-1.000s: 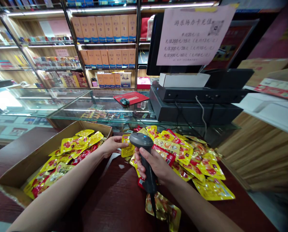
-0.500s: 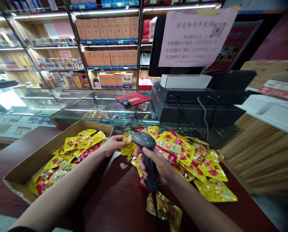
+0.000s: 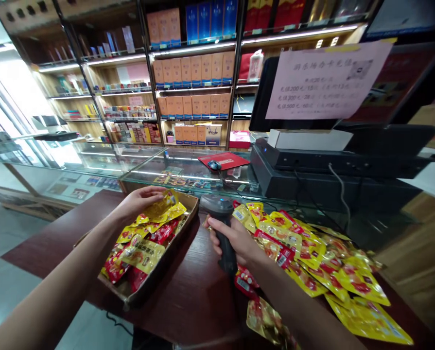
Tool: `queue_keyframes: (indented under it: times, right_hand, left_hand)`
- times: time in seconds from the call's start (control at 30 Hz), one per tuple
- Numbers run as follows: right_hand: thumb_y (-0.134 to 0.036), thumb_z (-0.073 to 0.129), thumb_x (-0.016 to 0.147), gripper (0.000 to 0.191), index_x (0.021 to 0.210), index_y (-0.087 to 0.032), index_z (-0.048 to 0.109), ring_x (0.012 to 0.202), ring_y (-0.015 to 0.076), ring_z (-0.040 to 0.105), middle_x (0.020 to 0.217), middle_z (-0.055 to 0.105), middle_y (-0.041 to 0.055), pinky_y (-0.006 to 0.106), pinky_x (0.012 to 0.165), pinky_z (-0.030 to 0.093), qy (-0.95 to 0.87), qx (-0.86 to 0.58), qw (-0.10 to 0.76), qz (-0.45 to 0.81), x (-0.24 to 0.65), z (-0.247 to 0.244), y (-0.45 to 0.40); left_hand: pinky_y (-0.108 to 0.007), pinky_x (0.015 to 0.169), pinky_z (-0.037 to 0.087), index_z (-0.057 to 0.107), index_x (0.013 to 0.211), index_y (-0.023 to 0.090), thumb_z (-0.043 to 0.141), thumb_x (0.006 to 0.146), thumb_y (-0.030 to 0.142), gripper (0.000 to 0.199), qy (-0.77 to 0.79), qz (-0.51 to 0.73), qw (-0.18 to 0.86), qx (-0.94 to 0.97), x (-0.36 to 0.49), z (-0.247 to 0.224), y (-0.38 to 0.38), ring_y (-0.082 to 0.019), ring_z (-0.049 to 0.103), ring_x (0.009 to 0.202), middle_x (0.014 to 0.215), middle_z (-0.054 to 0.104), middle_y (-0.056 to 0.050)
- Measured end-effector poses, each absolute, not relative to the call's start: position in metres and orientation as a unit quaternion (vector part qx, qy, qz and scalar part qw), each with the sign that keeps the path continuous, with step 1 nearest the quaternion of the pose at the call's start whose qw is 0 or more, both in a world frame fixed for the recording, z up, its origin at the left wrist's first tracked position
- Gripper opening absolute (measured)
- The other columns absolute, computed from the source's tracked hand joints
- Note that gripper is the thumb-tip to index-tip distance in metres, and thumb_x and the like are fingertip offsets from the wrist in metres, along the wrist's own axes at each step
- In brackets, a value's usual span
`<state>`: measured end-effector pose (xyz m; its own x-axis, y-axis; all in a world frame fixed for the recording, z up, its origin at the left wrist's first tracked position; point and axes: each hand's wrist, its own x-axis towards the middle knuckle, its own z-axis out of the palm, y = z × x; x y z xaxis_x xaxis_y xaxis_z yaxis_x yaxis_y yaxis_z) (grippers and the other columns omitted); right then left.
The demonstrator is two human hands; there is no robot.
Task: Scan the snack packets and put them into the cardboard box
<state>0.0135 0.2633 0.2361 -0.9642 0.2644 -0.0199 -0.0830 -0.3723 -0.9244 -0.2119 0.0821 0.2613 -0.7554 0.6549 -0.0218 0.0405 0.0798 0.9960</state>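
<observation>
My right hand (image 3: pixel 232 238) is shut around the grip of a black handheld barcode scanner (image 3: pixel 220 228), whose head points forward. My left hand (image 3: pixel 139 201) is spread over a cardboard box (image 3: pixel 155 267), with its fingers on a yellow snack packet (image 3: pixel 162 206) on top of the box's pile. Many more yellow-and-red foil packets (image 3: pixel 142 255) fill the box. A loose heap of similar packets (image 3: pixel 319 267) lies to the right of my right hand, partly hidden by my forearm.
The box and heap sit on a dark red wooden counter (image 3: pixel 199 287). Behind it stands a glass display case (image 3: pixel 181 170) holding a red mat and a mouse. A black till with a pink notice is at the right, with stocked shelves behind.
My left hand has moved left from beside the scanner to over the box, and the yellow packet by the scanner now lies there. The view has swung left and up.
</observation>
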Motion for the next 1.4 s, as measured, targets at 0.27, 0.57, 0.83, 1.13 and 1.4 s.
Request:
queue_keyframes:
  times: [0.27, 0.57, 0.83, 1.13, 1.4]
  right_hand:
    - [-0.04, 0.071, 0.073, 0.032, 0.086, -0.016, 0.054, 0.04, 0.0049, 0.044, 0.073, 0.06, -0.0008, 0.019, 0.033, 0.038, -0.555, -0.06, 0.098, 0.824, 0.0, 0.24, 0.247]
    - [-0.043, 0.071, 0.072, 0.034, 0.086, -0.016, 0.055, 0.036, 0.0051, 0.045, 0.056, 0.056, -0.005, 0.018, 0.034, 0.035, -0.554, -0.162, 0.15, 0.803, 0.054, 0.229, 0.299]
    - [-0.044, 0.07, 0.073, 0.034, 0.084, -0.017, 0.054, 0.034, 0.0067, 0.045, 0.049, 0.053, -0.0066, 0.019, 0.034, 0.034, -0.54, -0.209, 0.169, 0.797, 0.083, 0.22, 0.335]
    - [-0.043, 0.068, 0.076, 0.029, 0.082, -0.016, 0.058, 0.036, 0.0072, 0.045, 0.05, 0.055, -0.0038, 0.021, 0.036, 0.037, -0.573, -0.195, 0.113, 0.788, 0.063, 0.207, 0.346]
    - [-0.042, 0.066, 0.077, 0.028, 0.075, -0.016, 0.058, 0.038, 0.0075, 0.046, 0.047, 0.053, -0.0027, 0.019, 0.036, 0.038, -0.544, -0.206, 0.109, 0.806, 0.042, 0.201, 0.343]
  left_hand:
    - [-0.024, 0.066, 0.049, 0.069, 0.104, 0.019, 0.08, 0.059, 0.041, 0.051, 0.718, 0.605, 0.193, 0.285, -0.209, 0.267, 0.071, -0.014, 0.062, 0.075, 0.095, 0.069, -0.006]
    - [-0.027, 0.07, 0.048, 0.068, 0.101, 0.015, 0.073, 0.066, 0.039, 0.043, 0.668, 0.52, 0.335, 0.412, -0.142, 0.205, 0.206, -0.015, 0.062, 0.073, 0.086, 0.069, -0.006]
    - [-0.037, 0.096, 0.04, 0.057, 0.124, 0.015, 0.066, 0.064, 0.02, 0.061, 0.765, 0.207, 0.078, 0.605, -0.144, 0.148, 0.255, -0.031, 0.055, 0.112, 0.123, 0.059, -0.016]
    - [-0.04, 0.086, 0.038, 0.052, 0.13, 0.019, 0.068, 0.068, 0.042, 0.068, 0.807, 0.037, 0.027, 0.589, -0.142, 0.145, 0.25, -0.034, 0.057, 0.102, 0.104, 0.067, -0.016]
    - [-0.03, 0.062, 0.034, 0.065, 0.071, 0.019, 0.069, 0.064, 0.044, 0.026, 0.848, 0.17, 0.024, 0.501, -0.155, 0.18, 0.244, -0.023, 0.059, 0.068, 0.069, 0.065, -0.007]
